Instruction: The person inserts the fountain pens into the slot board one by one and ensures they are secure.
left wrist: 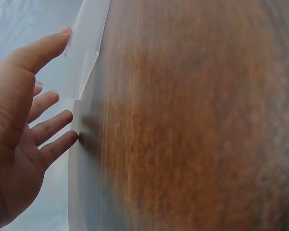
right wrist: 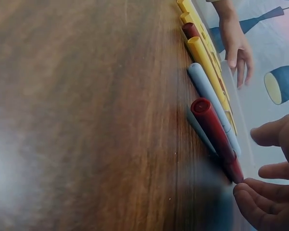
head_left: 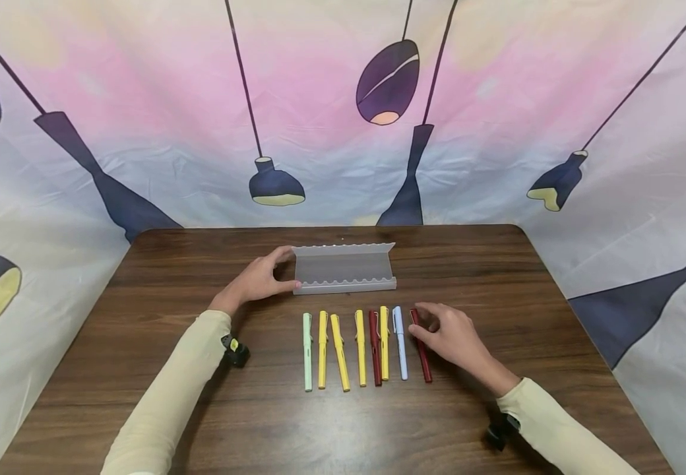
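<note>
A clear plastic pen tray (head_left: 343,266) with scalloped edges sits towards the back of the table. My left hand (head_left: 258,277) spans its left end, thumb at the front corner and fingers by the back one; in the left wrist view these fingers (left wrist: 50,126) are spread and fairly straight. Below the tray lies a row of capped pens: one mint green pen (head_left: 308,353), several yellow pens (head_left: 322,349), a dark red pen (head_left: 374,349) and a light blue pen (head_left: 401,346). My right hand (head_left: 451,333) is at the rightmost dark red pen (right wrist: 214,127), fingers near its far end, thumb apart from it.
The brown wooden table (head_left: 200,396) has rounded far corners. Behind and beside it hangs a printed cloth (head_left: 319,119) with lamp shapes. Each wrist carries a small black camera (head_left: 237,353).
</note>
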Motion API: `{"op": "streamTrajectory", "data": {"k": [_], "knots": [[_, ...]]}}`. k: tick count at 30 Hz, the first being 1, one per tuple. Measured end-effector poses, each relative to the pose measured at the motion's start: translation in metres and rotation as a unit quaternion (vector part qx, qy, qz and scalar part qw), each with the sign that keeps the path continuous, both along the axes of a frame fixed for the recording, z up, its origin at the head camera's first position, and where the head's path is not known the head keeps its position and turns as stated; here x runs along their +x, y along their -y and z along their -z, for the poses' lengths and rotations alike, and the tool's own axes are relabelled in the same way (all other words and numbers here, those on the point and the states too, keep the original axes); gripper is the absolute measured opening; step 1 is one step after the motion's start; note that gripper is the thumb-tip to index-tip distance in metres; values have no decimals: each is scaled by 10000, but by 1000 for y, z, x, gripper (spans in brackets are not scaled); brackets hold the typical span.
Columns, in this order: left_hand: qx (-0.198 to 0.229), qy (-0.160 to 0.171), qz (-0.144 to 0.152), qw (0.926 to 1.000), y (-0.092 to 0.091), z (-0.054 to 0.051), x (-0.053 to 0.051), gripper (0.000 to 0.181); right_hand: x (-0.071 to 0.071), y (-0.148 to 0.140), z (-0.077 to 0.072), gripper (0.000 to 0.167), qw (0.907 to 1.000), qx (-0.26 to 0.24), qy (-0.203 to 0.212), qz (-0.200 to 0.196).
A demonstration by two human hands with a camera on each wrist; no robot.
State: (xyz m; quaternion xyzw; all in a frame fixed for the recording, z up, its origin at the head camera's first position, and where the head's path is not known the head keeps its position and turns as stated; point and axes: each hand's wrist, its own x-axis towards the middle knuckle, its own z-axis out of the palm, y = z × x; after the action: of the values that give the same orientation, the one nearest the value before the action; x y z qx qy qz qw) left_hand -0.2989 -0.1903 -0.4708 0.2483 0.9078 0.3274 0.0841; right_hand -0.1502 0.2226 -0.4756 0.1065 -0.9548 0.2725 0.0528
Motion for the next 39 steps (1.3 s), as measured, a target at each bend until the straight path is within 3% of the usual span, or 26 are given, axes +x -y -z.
{"op": "streamTrajectory", "data": {"k": [14,26,39], "knots": [[-73,-28,23,10000,2,3,-2,92,-16,5,2,49,9979,242,594,-36],[-90,-19,9,10000,0,0,-2,93,-20,8,0,46,9969,134,773,-73],[-75,32,22,10000,1,-1,-2,92,-17,5,-5,45,9933,-160,1127,191]]}}
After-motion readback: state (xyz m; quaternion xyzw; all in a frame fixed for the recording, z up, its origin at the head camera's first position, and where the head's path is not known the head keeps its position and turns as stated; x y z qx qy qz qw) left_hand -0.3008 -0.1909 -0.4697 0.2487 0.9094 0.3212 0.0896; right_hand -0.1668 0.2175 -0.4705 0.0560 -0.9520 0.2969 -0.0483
